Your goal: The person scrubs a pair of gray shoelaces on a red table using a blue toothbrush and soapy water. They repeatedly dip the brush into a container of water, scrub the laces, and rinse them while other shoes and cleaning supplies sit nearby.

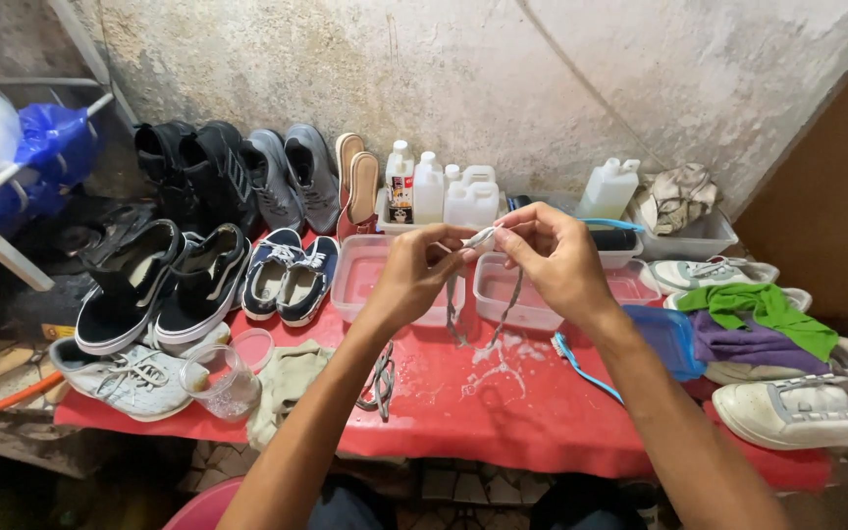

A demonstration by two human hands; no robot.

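Head view: shoelace [483,294] held up between both hands over the middle of the red table [542,412], above two clear plastic tubs [522,294] of pinkish water; its wet loop hangs down toward the near tub rims. Judgement on technique: keep the lace taut between the two grips and work it over the tubs, so drips land in water and not on the already wet, soapy tabletop. Left hand [414,275]: fingers closed narrow, pinching the lace near its white tip. Right hand [556,255]: likewise pinched shut on the lace just right of the left, thumb against fingers. Second dark lace [382,378] lies on the near table edge. Dark shoes [179,265] stand at left, white bottles [444,191] far against the wall, white sneakers [797,407] and a green cloth [763,304] at right.
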